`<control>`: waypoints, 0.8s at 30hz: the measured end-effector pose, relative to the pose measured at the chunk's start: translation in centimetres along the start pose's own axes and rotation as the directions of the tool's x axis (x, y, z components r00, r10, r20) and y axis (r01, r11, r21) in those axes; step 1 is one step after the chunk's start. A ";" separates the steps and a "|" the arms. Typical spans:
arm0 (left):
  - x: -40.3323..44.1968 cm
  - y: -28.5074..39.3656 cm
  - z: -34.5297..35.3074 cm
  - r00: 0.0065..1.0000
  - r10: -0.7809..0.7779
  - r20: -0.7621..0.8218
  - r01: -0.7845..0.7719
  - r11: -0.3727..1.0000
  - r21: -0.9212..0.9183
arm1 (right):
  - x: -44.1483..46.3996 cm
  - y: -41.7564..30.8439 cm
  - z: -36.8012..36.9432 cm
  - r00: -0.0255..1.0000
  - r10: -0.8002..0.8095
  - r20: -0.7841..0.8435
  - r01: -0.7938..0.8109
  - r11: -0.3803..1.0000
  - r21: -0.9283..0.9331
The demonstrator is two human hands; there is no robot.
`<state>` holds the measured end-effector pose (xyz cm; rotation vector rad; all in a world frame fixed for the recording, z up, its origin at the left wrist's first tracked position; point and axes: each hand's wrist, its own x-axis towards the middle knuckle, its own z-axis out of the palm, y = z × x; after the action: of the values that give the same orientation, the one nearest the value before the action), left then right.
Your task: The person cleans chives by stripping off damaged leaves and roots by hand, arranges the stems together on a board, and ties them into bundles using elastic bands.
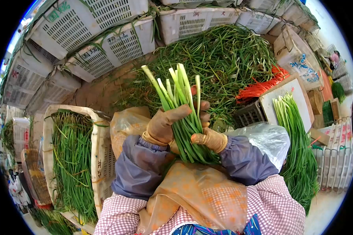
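A bunch of long green stalks with pale ends (178, 88) is held upright before my chest, pale ends away from me, leaves toward my apron. My left hand (164, 124), in a brown glove, wraps round the bunch from the left. On the right side, my gloved right hand (210, 137) presses its thumb on the leaves, and its other fingers are partly hidden behind the stalks. One pale stalk stands a little apart on the right. Trimmed green stalks (296, 133) lie on a white board (267, 105) at the right. Red ties (259, 89) sit beside the board.
A white crate (96, 150) of green stalks stands at the left. Loose leaves (219, 55) are heaped on the floor ahead. Stacked white crates (121, 45) line the back. A box with blue writing (298, 62) stands back right. In the far right background is a person (334, 58).
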<state>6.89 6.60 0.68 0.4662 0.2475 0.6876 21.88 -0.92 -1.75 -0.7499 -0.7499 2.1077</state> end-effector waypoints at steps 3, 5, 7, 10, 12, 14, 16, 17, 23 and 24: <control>-0.1 -0.2 0.2 0.998 0.023 -0.066 -0.019 0.998 0.060 | 0.3 -1.4 -3.0 0.998 -0.062 -0.008 0.035 0.658 -0.752; 0.3 -0.7 -0.4 0.997 0.039 -0.064 -0.037 0.999 0.031 | -0.8 -3.7 -2.4 0.954 -0.246 -0.172 0.134 0.861 -0.491; 0.4 -0.4 -0.2 0.989 0.044 -0.141 -0.028 0.993 0.113 | -0.7 -5.6 -2.2 0.729 -0.589 -0.349 0.220 0.685 -0.695; 0.4 -0.9 -0.3 0.982 0.029 -0.185 -0.002 0.990 0.144 | -0.3 -7.8 1.3 0.699 -0.679 -0.226 0.271 0.544 -0.794; 0.8 -0.9 -0.4 0.975 0.038 -0.219 0.006 0.981 0.194 | 0.6 -9.2 3.1 0.691 -0.721 -0.046 0.088 0.148 -0.985; 0.4 -1.4 -0.9 0.961 -0.062 -0.270 0.118 0.974 0.195 | 1.8 -9.6 2.0 0.770 -0.637 -0.006 0.039 0.057 -0.998; 0.4 -1.5 -0.8 0.952 -0.102 -0.289 0.164 0.966 0.201 | 3.2 -9.8 0.0 0.767 -0.588 0.258 0.159 -0.216 -0.963; 0.4 -1.5 -0.5 0.959 -0.089 -0.268 0.139 0.975 0.173 | 3.7 -10.2 -0.9 0.766 -0.588 0.260 0.160 -0.217 -0.963; 1.3 -1.7 -0.7 0.982 -0.098 -0.161 0.114 0.989 0.091 | 4.3 -18.6 -3.9 0.510 -0.858 0.054 0.365 0.159 -0.917; 1.4 -1.7 -0.8 0.980 -0.128 -0.152 0.147 0.982 0.118 | 4.8 -19.0 -2.2 0.484 -0.840 0.247 0.476 0.015 -0.879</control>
<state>8.63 6.62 -0.95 0.5176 0.4586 0.5722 29.58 13.66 8.99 -0.9557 -1.6541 0.4371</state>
